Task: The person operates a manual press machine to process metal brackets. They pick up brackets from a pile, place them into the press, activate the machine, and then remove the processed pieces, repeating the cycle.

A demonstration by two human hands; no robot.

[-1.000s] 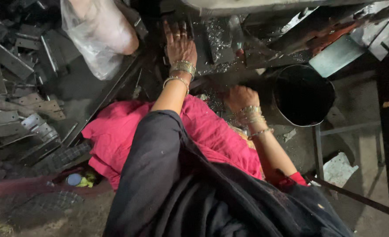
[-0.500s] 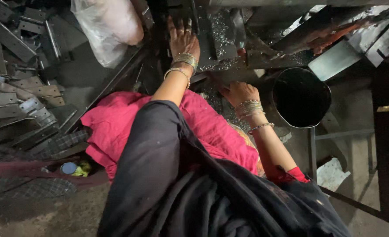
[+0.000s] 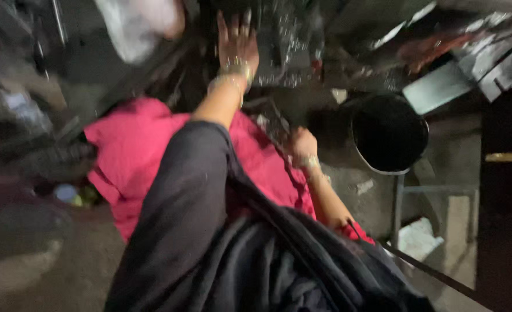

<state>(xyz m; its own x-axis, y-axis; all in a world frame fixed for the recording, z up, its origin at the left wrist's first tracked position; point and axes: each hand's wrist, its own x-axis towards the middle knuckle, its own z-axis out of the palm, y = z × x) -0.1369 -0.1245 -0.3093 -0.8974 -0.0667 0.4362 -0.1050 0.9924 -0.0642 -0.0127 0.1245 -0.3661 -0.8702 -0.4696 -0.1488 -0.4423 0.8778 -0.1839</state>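
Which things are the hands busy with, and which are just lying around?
In use: left hand flat on the dark bench; right hand closed by the metal bits.
Lying about: black bucket, plastic bag, grey block.

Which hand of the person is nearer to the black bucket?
Right. The right hand is just left of the black bucket, at about its height in the picture. The left hand is higher up and farther left, on the dark metal surface.

This looks like a small metal workshop. A grimy dark machine bed strewn with shiny metal shavings (image 3: 290,34) fills the top, grey cut metal pieces (image 3: 498,63) lie heaped at the right, and a round black bucket (image 3: 389,136) stands on the dusty concrete floor (image 3: 377,196).
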